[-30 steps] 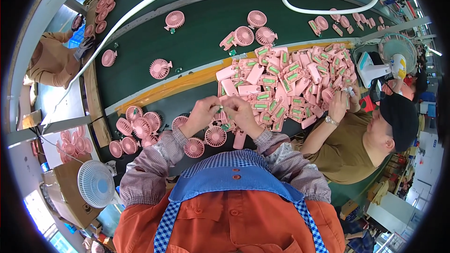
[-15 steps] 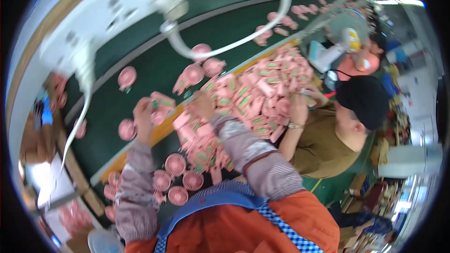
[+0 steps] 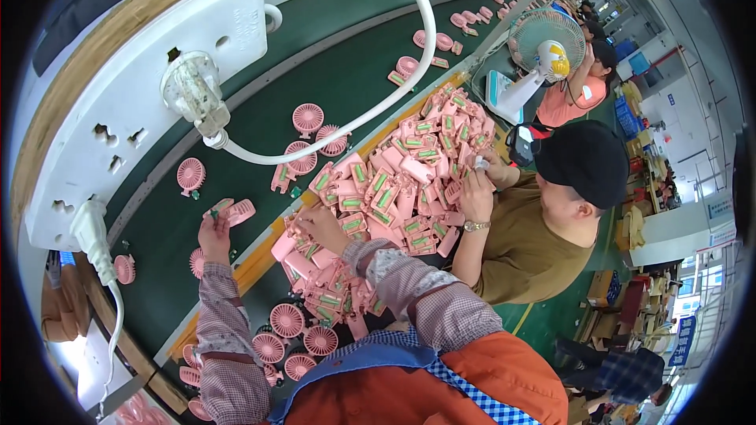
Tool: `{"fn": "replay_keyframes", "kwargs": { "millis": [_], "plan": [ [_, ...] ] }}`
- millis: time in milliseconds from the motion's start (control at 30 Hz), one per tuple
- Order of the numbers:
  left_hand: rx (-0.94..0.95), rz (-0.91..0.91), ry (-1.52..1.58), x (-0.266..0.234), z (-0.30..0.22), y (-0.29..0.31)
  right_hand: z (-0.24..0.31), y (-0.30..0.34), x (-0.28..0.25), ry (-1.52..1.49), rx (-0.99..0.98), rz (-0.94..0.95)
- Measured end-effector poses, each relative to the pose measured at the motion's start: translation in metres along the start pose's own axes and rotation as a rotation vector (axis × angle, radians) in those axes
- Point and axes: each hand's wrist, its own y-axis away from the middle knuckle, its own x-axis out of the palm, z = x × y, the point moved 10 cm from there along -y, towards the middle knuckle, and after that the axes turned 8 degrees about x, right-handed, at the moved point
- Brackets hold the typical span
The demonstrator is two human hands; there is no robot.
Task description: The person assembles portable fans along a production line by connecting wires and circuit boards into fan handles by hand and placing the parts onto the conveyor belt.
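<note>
My left hand (image 3: 213,239) is over the green conveyor belt, its fingers closed on a pink handheld-fan handle casing (image 3: 239,212) with a bit of green at its end. Close by the hand, a round pink fan head (image 3: 197,261) lies on the belt, partly hidden by it. My right hand (image 3: 324,230) is at the near-left edge of a heap of pink handle casings (image 3: 394,189), many with green strips inside. Its fingers are bent together, pointing toward the belt; anything between them is too small to make out.
Loose pink fan heads (image 3: 308,118) lie along the belt (image 3: 260,134), more by my lap (image 3: 287,320). A white power strip (image 3: 142,102) and its hanging cable (image 3: 362,118) cross the upper left. At right, a co-worker in a black cap (image 3: 583,165) handles the heap; a desk fan (image 3: 543,55) stands beyond.
The whole view has shifted, so the belt, heap and both hands sit lower and further left in the picture. Relative to the belt, my hands have hardly moved; the left still holds the casing.
</note>
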Motion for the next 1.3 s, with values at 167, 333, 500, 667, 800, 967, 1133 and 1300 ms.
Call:
{"fn": "replay_keyframes", "kwargs": {
  "millis": [167, 333, 500, 667, 800, 967, 1133, 1300],
  "plan": [
    [0.016, -0.107, -0.108, -0.037, -0.018, 0.010, 0.024, 0.038, 0.005, -0.282, 0.125, 0.172],
    [-0.029, 0.116, -0.346, -0.035, -0.018, 0.016, 0.017, 0.074, 0.024, -0.564, 0.289, 0.321],
    [0.359, -0.044, -0.587, -0.047, -0.079, 0.037, 0.015, 0.100, 0.011, -0.372, 0.315, 0.340],
    [0.731, -0.041, -1.229, -0.043, -0.112, 0.075, 0.013, 0.132, 0.022, -0.329, 0.336, 0.383],
    [1.016, 0.411, -1.602, 0.037, -0.073, 0.105, 0.005, 0.150, 0.042, -0.360, 0.323, 0.437],
    [1.022, 0.635, -1.952, 0.065, -0.001, 0.095, 0.025, 0.160, 0.058, -0.391, 0.346, 0.490],
    [0.918, 0.645, -2.304, 0.058, 0.033, 0.075, 0.022, 0.159, 0.057, -0.429, 0.365, 0.457],
    [0.813, 0.577, -1.897, 0.065, 0.006, 0.086, 0.011, 0.146, 0.049, -0.529, 0.401, 0.398]
  ]
}}
